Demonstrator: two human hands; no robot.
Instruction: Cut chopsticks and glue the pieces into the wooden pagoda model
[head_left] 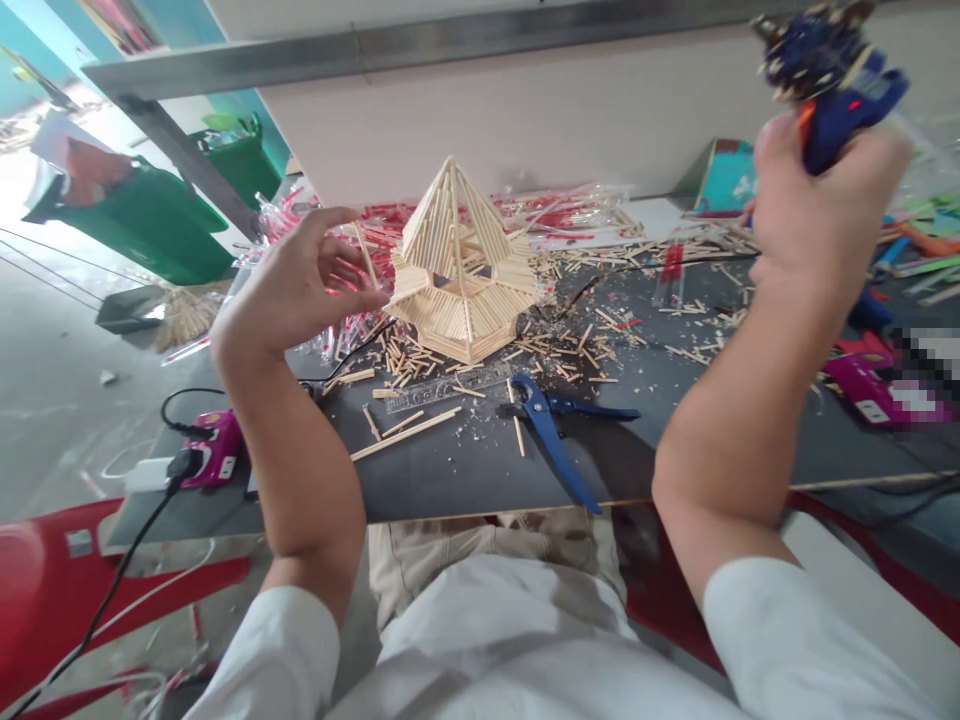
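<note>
Between the thumb and fingers of my left hand (300,275) is a short wooden stick (365,255). This hand is closed in a pinch just left of a small pavilion-like model (469,290) built from wooden sticks, with a pointed roof and a wide lower skirt. Raised at the upper right, my right hand (825,205) is wrapped round a blue glue gun (844,110) whose front is crusted with dark residue. Blue-handled cutters (551,430) lie spread on the table in front of the model, near a clear ruler (450,388).
Stick offcuts (585,345) litter the dark tabletop (637,470). Plastic packets (570,210) with red parts lie behind the model. A purple power strip (219,445) with plugs is at the left edge, another purple box (862,385) at right. Green bins (150,225) stand left.
</note>
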